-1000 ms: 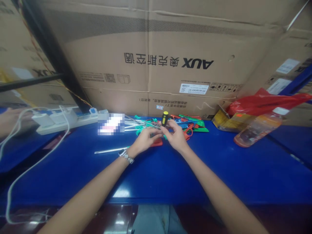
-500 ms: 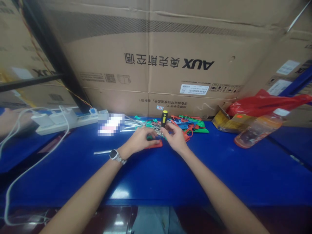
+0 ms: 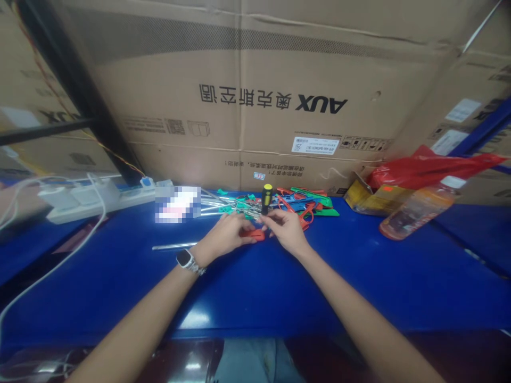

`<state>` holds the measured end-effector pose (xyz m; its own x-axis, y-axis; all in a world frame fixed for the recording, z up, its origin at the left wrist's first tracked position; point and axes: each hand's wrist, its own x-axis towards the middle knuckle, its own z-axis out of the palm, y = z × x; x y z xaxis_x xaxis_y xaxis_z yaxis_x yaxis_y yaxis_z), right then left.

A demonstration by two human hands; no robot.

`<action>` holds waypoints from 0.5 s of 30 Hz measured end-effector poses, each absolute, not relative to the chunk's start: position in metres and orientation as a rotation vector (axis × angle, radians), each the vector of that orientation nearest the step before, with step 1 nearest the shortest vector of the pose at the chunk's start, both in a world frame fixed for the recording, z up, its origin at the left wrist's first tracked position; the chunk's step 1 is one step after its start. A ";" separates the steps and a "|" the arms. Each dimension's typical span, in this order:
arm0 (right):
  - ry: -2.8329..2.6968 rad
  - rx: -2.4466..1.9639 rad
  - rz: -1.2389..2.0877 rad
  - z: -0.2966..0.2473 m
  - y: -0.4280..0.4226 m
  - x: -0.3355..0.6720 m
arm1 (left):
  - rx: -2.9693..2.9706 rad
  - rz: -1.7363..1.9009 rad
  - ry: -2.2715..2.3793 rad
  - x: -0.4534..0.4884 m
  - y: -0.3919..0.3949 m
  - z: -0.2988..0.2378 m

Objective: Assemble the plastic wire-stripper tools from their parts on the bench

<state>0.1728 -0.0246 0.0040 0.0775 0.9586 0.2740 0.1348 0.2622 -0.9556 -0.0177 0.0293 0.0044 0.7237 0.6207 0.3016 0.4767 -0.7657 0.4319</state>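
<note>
My left hand (image 3: 225, 234), with a watch (image 3: 187, 259) on its wrist, is closed on a red plastic piece (image 3: 255, 234) lying low over the blue tabletop. My right hand (image 3: 288, 230) is closed around the lower part of a screwdriver (image 3: 266, 198), whose black and yellow handle stands upright. The right fingertips are pinched just above the red piece; whether a small part is between them I cannot tell. Behind both hands lies a pile of red, green and blue plastic parts (image 3: 309, 202). Metal rods (image 3: 211, 205) lie left of it, and a single rod (image 3: 171, 246) lies by my left wrist.
A large cardboard box (image 3: 239, 122) walls off the back. On the left are a power strip (image 3: 91, 202) with white cables and a bright blurred patch (image 3: 178, 204). At right stand a yellow carton (image 3: 361, 197), a red bag (image 3: 423, 170) and a tilted drink bottle (image 3: 419, 210).
My right fingers have slid lower on the screwdriver and pinch together. The red piece shows more at my left fingertips. The whole view has shifted slightly.
</note>
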 end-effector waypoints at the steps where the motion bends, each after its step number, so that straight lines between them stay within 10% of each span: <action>1: -1.366 -1.139 0.872 0.004 -0.025 0.174 | 2.612 0.611 0.874 -0.018 0.029 0.004; 15: -1.253 -1.157 0.873 -0.001 -0.021 0.176 | 2.635 0.602 0.904 -0.017 0.026 0.005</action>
<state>0.1756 -0.0211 -0.0013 0.1493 0.9574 0.2473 0.0998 0.2342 -0.9670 -0.0172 0.0264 0.0051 0.7159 0.6347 0.2911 0.5134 -0.7610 0.3966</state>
